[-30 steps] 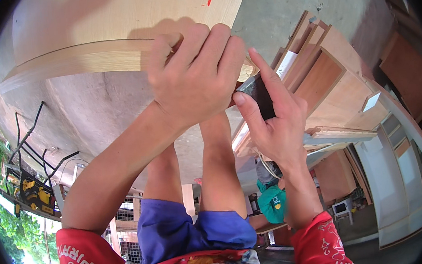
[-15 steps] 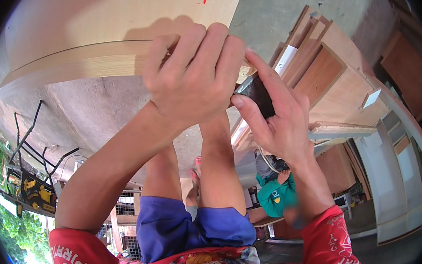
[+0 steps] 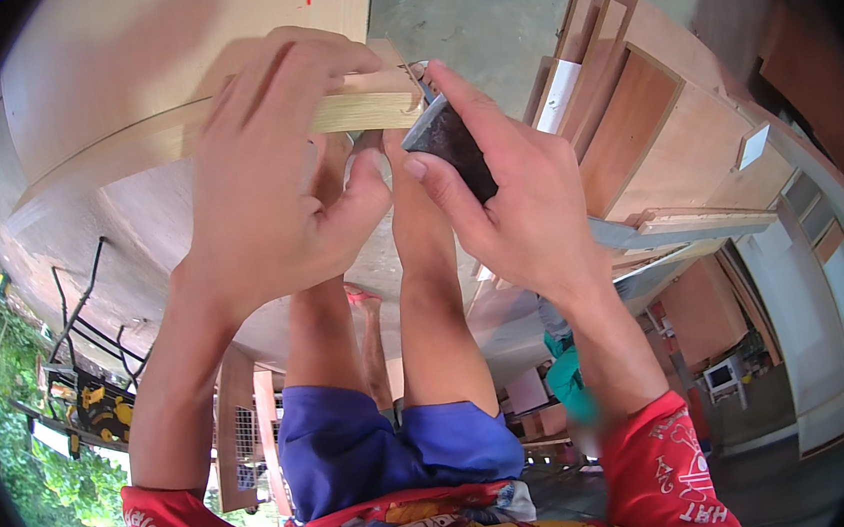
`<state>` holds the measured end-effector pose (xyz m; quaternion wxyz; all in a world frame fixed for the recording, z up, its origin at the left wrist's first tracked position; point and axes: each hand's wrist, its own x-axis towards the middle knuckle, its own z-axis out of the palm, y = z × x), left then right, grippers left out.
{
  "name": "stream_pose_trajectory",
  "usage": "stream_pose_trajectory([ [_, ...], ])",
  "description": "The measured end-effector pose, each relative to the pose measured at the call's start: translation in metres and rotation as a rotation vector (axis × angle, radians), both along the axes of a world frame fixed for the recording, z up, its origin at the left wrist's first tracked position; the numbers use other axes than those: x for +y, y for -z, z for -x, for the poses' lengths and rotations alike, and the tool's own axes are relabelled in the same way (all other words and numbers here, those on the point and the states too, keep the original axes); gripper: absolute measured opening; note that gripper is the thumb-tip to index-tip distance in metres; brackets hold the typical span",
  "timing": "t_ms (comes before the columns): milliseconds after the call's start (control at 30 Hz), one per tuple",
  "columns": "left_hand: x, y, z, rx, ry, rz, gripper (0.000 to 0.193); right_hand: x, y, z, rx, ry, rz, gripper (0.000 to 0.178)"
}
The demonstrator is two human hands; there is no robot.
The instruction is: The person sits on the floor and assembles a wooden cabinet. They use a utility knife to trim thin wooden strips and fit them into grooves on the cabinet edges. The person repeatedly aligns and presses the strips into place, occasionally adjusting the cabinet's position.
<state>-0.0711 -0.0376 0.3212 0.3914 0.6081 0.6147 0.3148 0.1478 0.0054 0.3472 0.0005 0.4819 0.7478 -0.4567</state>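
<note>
Pinching part-hidden dark block (image 3: 462, 152) — right hand (image 3: 529, 204); left hand (image 3: 265, 187) — grip spread, pale panel (image 3: 90, 77) cut off at top.

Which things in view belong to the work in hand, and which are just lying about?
In the work:
- dark block, held in the right hand
- pale wooden panel, its edge between the left hand's spread fingers and thumb; contact unclear

Apparently just lying about:
- brown boards, at right
- whitish panel, lower right
- yellow-and-black items, at left
</note>
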Motion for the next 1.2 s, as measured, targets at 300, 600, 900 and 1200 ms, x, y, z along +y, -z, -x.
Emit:
stream_pose_trajectory([
  [300,0.004,0.002,-0.008,0.031,0.093,0.032,0.02,-0.015,-0.017,-0.004,-0.033,0.16,-0.026,0.061],
  [600,0.014,0.005,-0.01,0.101,0.246,-0.01,0.016,-0.025,-0.017,0.007,0.074,0.314,-0.004,0.055],
  [900,0.019,0.006,-0.002,0.094,0.299,-0.023,0.013,-0.018,-0.009,0.013,0.062,0.287,0.018,0.05],
  [1200,0.017,-0.001,-0.003,0.055,0.241,0.053,0.01,-0.01,-0.019,0.018,-0.019,0.242,0.07,0.051],
])
